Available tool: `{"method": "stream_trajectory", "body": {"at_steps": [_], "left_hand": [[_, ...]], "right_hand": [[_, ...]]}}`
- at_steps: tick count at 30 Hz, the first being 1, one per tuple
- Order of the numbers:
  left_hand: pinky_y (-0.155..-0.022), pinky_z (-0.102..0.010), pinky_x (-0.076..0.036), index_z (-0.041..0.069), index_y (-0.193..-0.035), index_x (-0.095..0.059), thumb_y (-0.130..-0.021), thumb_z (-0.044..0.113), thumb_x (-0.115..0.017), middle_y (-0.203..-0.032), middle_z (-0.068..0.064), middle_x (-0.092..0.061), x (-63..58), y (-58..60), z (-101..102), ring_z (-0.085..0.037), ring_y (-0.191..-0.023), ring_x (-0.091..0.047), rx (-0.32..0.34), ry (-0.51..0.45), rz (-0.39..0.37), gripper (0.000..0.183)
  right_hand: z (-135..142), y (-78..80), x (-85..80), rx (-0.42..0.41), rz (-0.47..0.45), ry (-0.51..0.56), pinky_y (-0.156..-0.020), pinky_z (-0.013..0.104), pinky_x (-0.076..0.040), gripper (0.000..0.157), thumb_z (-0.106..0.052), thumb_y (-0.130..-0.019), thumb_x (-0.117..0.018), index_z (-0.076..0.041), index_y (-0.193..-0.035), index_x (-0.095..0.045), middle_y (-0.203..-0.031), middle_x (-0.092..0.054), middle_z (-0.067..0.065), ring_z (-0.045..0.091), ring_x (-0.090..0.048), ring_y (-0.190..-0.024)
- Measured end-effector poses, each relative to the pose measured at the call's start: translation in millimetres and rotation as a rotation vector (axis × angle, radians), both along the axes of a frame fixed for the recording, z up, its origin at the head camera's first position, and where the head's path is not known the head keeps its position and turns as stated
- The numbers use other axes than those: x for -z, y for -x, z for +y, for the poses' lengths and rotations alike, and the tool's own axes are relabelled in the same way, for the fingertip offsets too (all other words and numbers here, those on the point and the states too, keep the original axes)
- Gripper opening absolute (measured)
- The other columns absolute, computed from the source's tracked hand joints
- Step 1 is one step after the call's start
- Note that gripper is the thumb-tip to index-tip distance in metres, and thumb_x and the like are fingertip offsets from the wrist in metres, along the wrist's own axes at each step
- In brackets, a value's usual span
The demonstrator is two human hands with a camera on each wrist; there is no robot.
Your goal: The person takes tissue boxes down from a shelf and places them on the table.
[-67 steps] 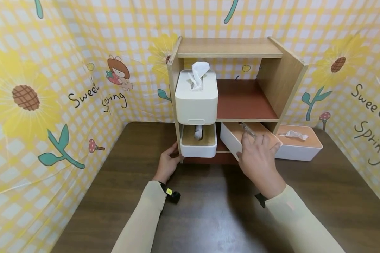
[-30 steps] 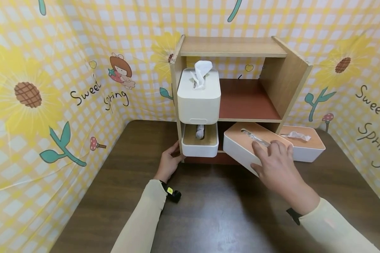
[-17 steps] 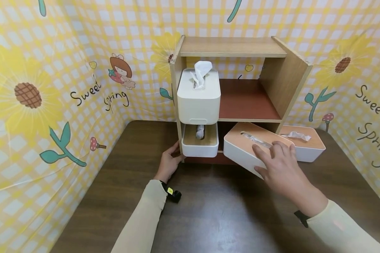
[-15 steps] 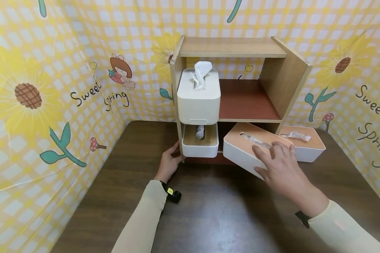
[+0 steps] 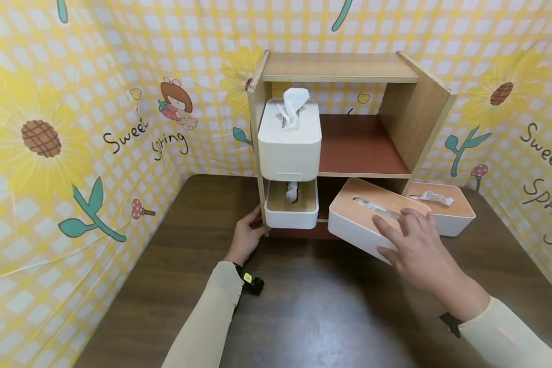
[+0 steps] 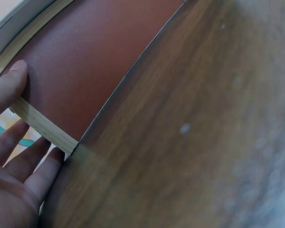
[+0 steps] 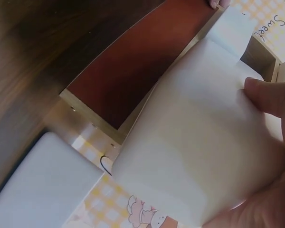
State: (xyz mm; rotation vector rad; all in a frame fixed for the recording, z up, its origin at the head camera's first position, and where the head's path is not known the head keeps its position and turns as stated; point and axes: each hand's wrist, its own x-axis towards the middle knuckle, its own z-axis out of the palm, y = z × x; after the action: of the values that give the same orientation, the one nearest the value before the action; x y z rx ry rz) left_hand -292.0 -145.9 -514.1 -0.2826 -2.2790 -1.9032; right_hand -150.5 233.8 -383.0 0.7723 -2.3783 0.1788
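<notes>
My right hand (image 5: 425, 255) grips one end of a white oblong tissue box (image 5: 349, 197) with a wood-look lid and tissue in its slot. The box stands at an angle before the lower right opening of a wooden shelf unit (image 5: 340, 66). In the right wrist view, the thumb presses one white side of the tissue box (image 7: 194, 128); the palm partly hides its end. My left hand (image 5: 245, 236) holds the unit's lower left side panel. The left wrist view has the thumb inside the panel (image 6: 45, 123) and the fingers outside it.
A cream tissue box (image 5: 290, 153) stands on the middle shelf at left. Below it, a smaller white box with a wooden lid (image 5: 291, 219) juts out. Another wood-lidded tissue box (image 5: 451, 222) sits on the dark table (image 5: 303, 306), right of the unit.
The tissue box in my right hand has come forward and rightward out of the lower compartment, with a slight further rightward shift in the last half second. My left hand stays at the panel.
</notes>
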Motion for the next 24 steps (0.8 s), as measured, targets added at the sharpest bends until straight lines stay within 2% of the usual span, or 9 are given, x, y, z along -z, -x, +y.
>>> {"method": "stream_trajectory", "body": {"at_steps": [7, 12, 19, 24], "left_hand": [[-0.083, -0.030, -0.050, 0.016, -0.143, -0.052, -0.085, 0.008, -0.076, -0.128, -0.006, -0.062, -0.6, -1.6, -1, -0.022, -0.119, -0.053, -0.007, -0.001, -0.006, 0.063], [-0.083, -0.032, -0.050, 0.017, -0.143, -0.051, -0.086, 0.006, -0.075, -0.128, -0.006, -0.062, -2.1, -1.7, -1, -0.022, -0.119, -0.053, 0.004, -0.007, -0.010, 0.063], [-0.083, -0.029, -0.050, 0.018, -0.142, -0.051, -0.086, 0.008, -0.075, -0.129, -0.007, -0.061, -3.6, -1.7, -1, -0.022, -0.120, -0.052, 0.010, -0.017, -0.021, 0.062], [-0.083, -0.029, -0.049, 0.010, -0.143, -0.048, -0.087, 0.005, -0.073, -0.132, -0.015, -0.058, -28.1, -18.0, 1, -0.028, -0.121, -0.051, 0.034, -0.001, -0.046, 0.062]], "right_hand": [[5, -0.8, 0.4, -0.026, 0.002, 0.001, -0.096, 0.075, -0.022, 0.061, -0.058, -0.101, -0.028, -0.016, -0.132, -0.058, -0.095, -0.048, 0.022, 0.047, -0.044, -0.116], [12, -1.9, 0.4, -0.054, 0.012, 0.011, -0.093, 0.076, -0.023, 0.060, -0.058, -0.101, -0.030, -0.016, -0.132, -0.059, -0.094, -0.047, 0.020, 0.047, -0.044, -0.116], [19, -1.1, 2.0, -0.102, 0.042, 0.011, -0.090, 0.076, -0.024, 0.056, -0.055, -0.101, -0.034, -0.015, -0.131, -0.060, -0.092, -0.047, 0.018, 0.048, -0.045, -0.116], [21, -1.7, 3.9, -0.105, 0.036, 0.013, -0.093, 0.074, -0.024, 0.055, -0.055, -0.101, -0.036, -0.016, -0.133, -0.059, -0.092, -0.047, 0.018, 0.047, -0.044, -0.118]]}}
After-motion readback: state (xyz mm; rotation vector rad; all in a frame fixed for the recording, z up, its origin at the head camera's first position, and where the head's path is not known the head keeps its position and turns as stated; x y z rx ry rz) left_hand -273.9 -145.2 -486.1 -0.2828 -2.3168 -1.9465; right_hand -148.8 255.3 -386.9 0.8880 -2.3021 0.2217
